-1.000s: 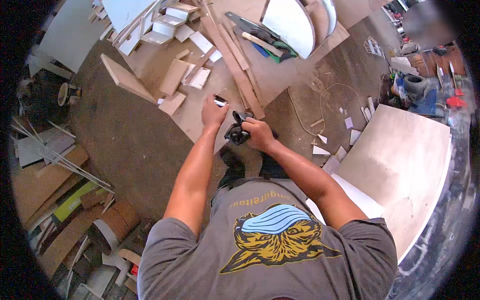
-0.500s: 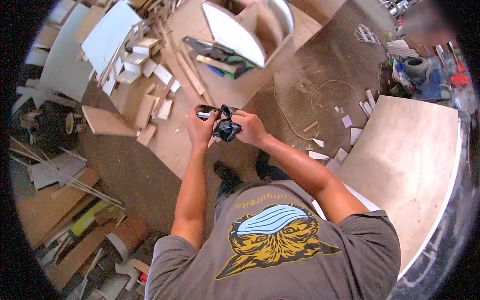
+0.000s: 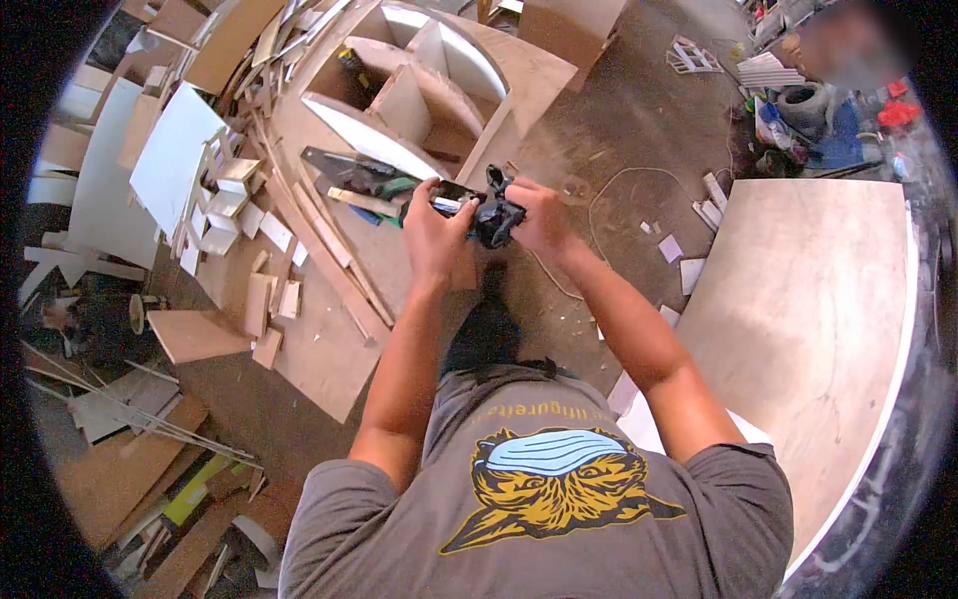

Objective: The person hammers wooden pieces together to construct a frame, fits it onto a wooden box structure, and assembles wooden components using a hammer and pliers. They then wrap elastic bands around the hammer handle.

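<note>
In front of my body, above the edge of a wooden worktable [image 3: 334, 374], both hands meet around a crumpled black plastic bag [image 3: 493, 226]. My right hand [image 3: 542, 218] is closed on the bag, pinching its gathered part. Wrapped round a small dark item is my left hand [image 3: 435, 240], with a white strip [image 3: 448, 204] showing near the thumb; what exactly this item is I cannot make out. Just behind the left hand, a long dark blade-like tool [image 3: 344, 168] with green near one end lies on the table beside a wood strip [image 3: 361, 203].
A curved white-edged wooden frame [image 3: 414, 85] with compartments stands on the table. Offcuts [image 3: 235, 200] and long strips crowd its left side. To my right is a large curved plywood panel [image 3: 798, 319]. A cable [image 3: 596, 205] loops over the floor. A blurred person [image 3: 858, 45] is at upper right.
My view has shifted, bringing more of the curved frame into sight. Both hands now appear further right, still gripping the black bag and dark item.
</note>
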### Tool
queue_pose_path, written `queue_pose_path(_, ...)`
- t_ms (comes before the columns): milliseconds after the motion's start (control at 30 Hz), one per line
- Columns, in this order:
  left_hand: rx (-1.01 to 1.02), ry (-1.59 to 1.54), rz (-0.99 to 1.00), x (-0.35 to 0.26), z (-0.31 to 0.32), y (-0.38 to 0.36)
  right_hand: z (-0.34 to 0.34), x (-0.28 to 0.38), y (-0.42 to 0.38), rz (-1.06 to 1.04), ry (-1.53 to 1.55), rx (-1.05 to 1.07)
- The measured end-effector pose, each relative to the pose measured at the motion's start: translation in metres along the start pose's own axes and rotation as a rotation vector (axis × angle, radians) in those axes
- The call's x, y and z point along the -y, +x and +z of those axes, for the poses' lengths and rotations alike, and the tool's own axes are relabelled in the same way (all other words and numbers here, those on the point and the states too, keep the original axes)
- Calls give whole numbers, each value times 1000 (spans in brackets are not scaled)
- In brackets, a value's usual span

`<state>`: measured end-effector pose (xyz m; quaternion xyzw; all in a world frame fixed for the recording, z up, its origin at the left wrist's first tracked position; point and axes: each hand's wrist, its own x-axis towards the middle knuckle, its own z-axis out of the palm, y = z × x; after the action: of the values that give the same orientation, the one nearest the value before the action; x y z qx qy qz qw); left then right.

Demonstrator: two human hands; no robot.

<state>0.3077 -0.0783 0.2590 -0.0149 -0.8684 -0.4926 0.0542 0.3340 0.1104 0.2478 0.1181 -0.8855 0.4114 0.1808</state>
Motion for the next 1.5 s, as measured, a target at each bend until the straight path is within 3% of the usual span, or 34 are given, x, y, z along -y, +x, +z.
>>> queue_pose_path(67, -15, -70, 36, -8, 19, 24, -16, -23, 27, -22, -9, -3)
queue_pose_path(333, -77, 149, 128, -27, 73, 120, -61, -102, 158, -172, 60, 229)
queue_pose_path(400, -57, 100, 86, -20, 85, 138, -59, -126, 193, -280, 66, 260)
queue_pose_path(633, -48, 204, -81, -28, 98, 157, -47, -164, 254, -308, 176, 495)
queue_pose_path(933, -352, 339, -278, -36, 106, 113, -13, -159, 257, -388, 487, 781)
queue_pose_path(1067, -447, 355, -400, -41, 114, 105, -3, -153, 262, -494, 561, 791)
queue_pose_path(1167, -526, 363, -359, -49, 121, 105, -5, -155, 271, -501, 527, 756)
queue_pose_path(1500, -535, 419, -445, -56, 122, 104, 7, -127, 316, -679, 575, 980)
